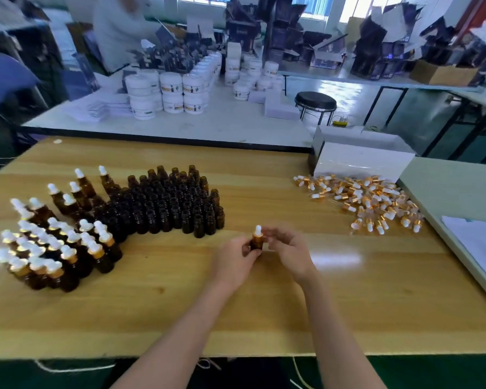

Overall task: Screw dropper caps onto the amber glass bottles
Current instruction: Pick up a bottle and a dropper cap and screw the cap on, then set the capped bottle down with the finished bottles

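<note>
I hold one amber glass bottle (pixel 256 244) upright above the wooden table (pixel 264 304). My left hand (pixel 233 259) grips its body. My right hand (pixel 289 251) pinches the dropper cap (pixel 258 231), a gold collar with a white bulb, sitting on the bottle's neck. A block of open amber bottles (pixel 169 203) stands at centre left. Capped bottles (pixel 54 245) crowd the left side. Loose dropper caps (pixel 368 200) lie heaped at the right.
A white box (pixel 362 161) stands behind the cap heap. A grey board with papers (pixel 472 242) borders the table's right edge. Beyond lie a white table with jars (pixel 174 94), a black stool (pixel 314 103), and a person (pixel 118 26) working far back.
</note>
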